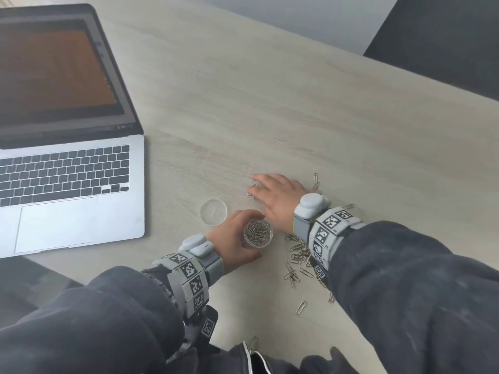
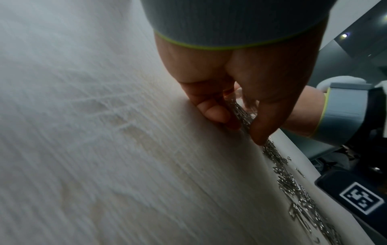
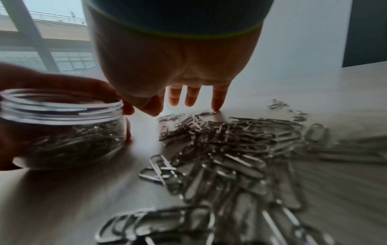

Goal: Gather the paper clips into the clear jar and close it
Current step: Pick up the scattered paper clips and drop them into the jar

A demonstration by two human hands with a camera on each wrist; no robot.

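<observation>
The left hand (image 1: 234,237) grips the open clear jar (image 1: 258,233); its lid (image 1: 213,212) lies at ten o'clock. The right hand (image 1: 278,201), fingers spread flat, presses paper clips (image 1: 297,255). Bare desk (image 1: 324,125) stretches toward twelve.

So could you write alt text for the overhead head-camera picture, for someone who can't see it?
A person's left hand grips an open clear jar partly filled with paper clips, while the right hand lies flat over loose paper clips scattered on a pale wooden table. The jar's lid lies beside an open laptop.

Pale wooden table (image 1: 297,109), open laptop (image 1: 64,163)
</observation>
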